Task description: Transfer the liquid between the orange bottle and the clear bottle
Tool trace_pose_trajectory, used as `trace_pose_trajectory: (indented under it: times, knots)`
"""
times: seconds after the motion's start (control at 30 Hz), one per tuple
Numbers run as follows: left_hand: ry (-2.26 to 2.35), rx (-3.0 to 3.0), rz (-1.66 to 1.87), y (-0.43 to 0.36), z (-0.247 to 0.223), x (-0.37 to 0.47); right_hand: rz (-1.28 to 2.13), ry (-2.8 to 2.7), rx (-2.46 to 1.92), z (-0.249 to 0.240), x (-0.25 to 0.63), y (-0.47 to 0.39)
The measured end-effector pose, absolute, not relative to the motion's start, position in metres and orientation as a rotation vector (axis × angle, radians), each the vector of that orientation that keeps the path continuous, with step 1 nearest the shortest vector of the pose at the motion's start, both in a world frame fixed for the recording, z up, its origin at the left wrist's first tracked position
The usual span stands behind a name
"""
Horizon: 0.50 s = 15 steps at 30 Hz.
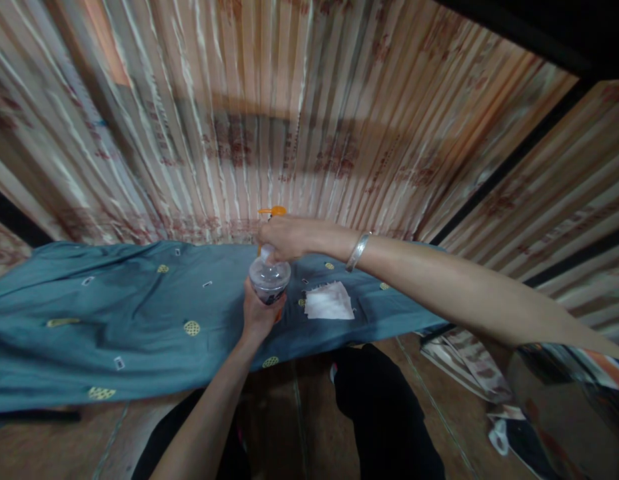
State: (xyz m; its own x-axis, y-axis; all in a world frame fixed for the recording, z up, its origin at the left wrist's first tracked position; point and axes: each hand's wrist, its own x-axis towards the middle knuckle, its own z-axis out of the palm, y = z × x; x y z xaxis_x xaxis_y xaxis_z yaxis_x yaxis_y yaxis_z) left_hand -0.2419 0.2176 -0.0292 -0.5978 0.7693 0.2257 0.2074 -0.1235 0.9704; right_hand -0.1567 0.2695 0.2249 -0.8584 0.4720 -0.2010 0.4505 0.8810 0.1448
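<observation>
My left hand [262,313] is wrapped round a clear plastic bottle [270,275] with a dark label, holding it upright above the blue-green cloth. Directly over the bottle's neck, my right hand [282,237] is closed, its fingers partly hidden. An orange plastic piece [278,211], like a spray or pump head, sticks out above that hand, and a bit of orange shows below it too. Whether this piece touches the bottle's neck cannot be made out. A folded white cloth [329,301] lies just right of the bottle.
The blue-green patterned cloth [139,300] covers a narrow surface in front of me. Behind it hangs a pleated curtain [269,147], with dark frame bars [509,167] at the sides. My legs are below on the tiled floor [279,413]; a shoe [519,440] and a pale bag-like item [464,363] are at right.
</observation>
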Motion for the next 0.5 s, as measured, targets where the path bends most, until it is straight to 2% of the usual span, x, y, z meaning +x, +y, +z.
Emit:
trace_pose_trajectory:
  times: [0.23, 0.5]
  knots:
    - [1.727, 1.075, 1.773, 0.2174, -0.0265, -0.2412, 0.197, 2.809, 0.880, 0.2241, -0.1558, 0.2683]
    - [1.713, 1.076, 1.776, 0.2164, -0.0256, -0.2408, 0.140, 2.813, 0.790, 0.2290, -0.1540, 0.2685]
